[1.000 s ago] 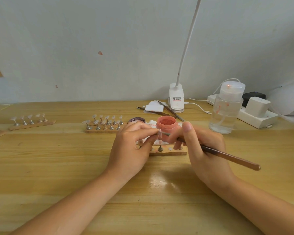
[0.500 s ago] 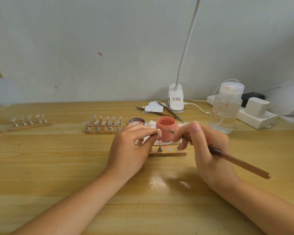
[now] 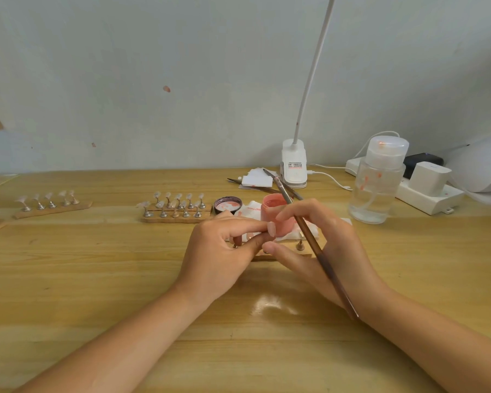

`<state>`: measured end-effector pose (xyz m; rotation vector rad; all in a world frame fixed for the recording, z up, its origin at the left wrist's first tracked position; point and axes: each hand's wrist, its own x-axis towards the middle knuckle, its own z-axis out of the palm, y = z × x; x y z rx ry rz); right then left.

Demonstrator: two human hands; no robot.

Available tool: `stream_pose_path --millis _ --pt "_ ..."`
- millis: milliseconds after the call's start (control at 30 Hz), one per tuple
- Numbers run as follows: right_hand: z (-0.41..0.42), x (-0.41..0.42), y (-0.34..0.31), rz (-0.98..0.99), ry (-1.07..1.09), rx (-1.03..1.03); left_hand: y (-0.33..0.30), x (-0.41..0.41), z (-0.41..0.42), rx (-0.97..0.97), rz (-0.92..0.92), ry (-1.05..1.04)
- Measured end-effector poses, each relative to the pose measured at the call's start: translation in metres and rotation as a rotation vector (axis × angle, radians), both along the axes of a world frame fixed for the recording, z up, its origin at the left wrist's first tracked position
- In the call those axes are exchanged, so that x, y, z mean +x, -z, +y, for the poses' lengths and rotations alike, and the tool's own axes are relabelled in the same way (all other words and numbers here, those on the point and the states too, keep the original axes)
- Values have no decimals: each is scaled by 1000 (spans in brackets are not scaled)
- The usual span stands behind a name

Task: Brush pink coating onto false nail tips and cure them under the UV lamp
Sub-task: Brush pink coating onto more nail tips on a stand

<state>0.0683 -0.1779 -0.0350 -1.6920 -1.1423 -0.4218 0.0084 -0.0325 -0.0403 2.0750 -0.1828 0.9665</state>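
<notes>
Fingers of the left hand (image 3: 219, 259) pinch a pink-coated nail tip (image 3: 271, 229) just in front of the open pink jar (image 3: 277, 214). Those of the right hand (image 3: 321, 251) curl loosely round the brush (image 3: 312, 242), which lies slanted across the palm with bristles pointing away (toward the lamp clip (image 3: 294, 163)). Under both hands sits a wooden holder strip (image 3: 278, 257); more strips of tips (image 3: 176, 207) stand left. Bare bench (image 3: 97, 279) stretches wide toward the near edge.

Bright, even light; glare patch on table (image 3: 272, 306); wide-angle bending at edges.
</notes>
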Motion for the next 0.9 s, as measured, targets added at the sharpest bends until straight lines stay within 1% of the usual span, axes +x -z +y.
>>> stream_pose_path --millis 100,433,600,667,767,833,900 --pt "1 1 1 -26 20 4 0 -1 0 -21 29 16" --pt "1 4 2 -87 28 30 -2 -3 0 -6 77 51" --pt "0 2 1 -28 50 51 -6 -3 -3 -28 93 45" --pt "-1 5 3 -13 64 76 -6 -3 -3 -7 98 18" --pt "-4 12 5 47 100 56 -3 -1 0 15 172 -61" --pt "-6 16 7 64 99 22 1 1 3 -32 257 -80" --pt "-6 18 8 39 100 -19 3 3 6 -92 320 -63"
